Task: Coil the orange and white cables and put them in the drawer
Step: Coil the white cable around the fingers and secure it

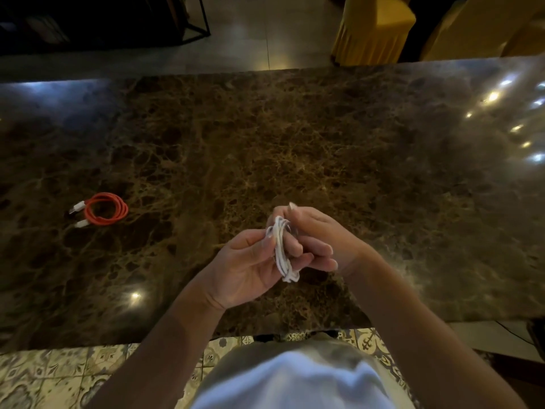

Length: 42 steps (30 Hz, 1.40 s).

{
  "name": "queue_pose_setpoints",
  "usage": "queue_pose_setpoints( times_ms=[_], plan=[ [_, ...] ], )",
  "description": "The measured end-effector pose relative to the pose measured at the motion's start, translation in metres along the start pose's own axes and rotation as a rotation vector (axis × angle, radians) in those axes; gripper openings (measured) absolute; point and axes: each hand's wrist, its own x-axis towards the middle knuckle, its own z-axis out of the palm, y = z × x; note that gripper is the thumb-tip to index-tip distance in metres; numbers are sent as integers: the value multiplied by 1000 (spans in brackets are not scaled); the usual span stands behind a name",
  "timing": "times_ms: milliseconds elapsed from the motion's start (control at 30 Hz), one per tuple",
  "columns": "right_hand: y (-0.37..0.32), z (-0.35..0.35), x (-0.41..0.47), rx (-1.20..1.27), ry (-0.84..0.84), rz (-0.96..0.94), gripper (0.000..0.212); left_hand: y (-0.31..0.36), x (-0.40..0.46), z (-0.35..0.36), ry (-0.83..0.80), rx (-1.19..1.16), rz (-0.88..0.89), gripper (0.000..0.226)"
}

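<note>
Head view looks down on a dark brown marble table (324, 137), and everything below is placed against it. Above the table's near edge, close to the middle, both hands meet around the white cable (281, 252), which is gathered into a tight bundle of loops standing roughly on end. The left hand (247, 267) lies palm up under the bundle, its fingers curled narrowly round the loops with the thumb pressed against their left side. The right hand (315, 240) comes in from the right, its fingers folded round the upper part of the same bundle; a short white end of the cable pokes up above its fingertips. Whether that end is a plug I cannot tell. The lower loops hang free below both hands, just above the tabletop and apart from it as far as the shadow shows.

Toward the table's left side, well apart from the hands, the orange cable (106, 208) lies flat on the marble in a neat round coil, its two white plugs sticking out on the coil's left.

Beyond the table's far edge stand chairs in yellow covers (374, 28). Below its near edge shows a patterned tile floor (53, 376).
</note>
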Motion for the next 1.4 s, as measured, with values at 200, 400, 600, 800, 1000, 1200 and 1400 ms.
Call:
queue_pose_setpoints(
  times_ms=[200, 400, 600, 800, 1000, 1200, 1400],
  plan=[
    [-5, -1, -6, 6, -18, -34, 34, 1, 1, -3, 42, -42, -52, 31],
    [-7, -2, -9, -43, -24, -27, 41, 2, 3, 0, 98, -101, -133, 34],
    [-16, -4, -15, -42, 9, 10, 26, 2, 1, -6, 93, 64, -115, 36],
    [-8, -10, -6, -212, 242, 36, 34, -4, 1, -8, 440, 152, -25, 44],
    [-2, -10, 8, -298, 384, 23, 28, -5, -3, -14, 658, 473, 15, 36],
    [7, -5, 33, -364, 443, 78, 23, 9, -18, -24, 837, 824, -62, 33],
    [20, 10, 62, -494, 481, 32, 23, 9, -36, -35, 1034, 872, 63, 29]
  ],
)
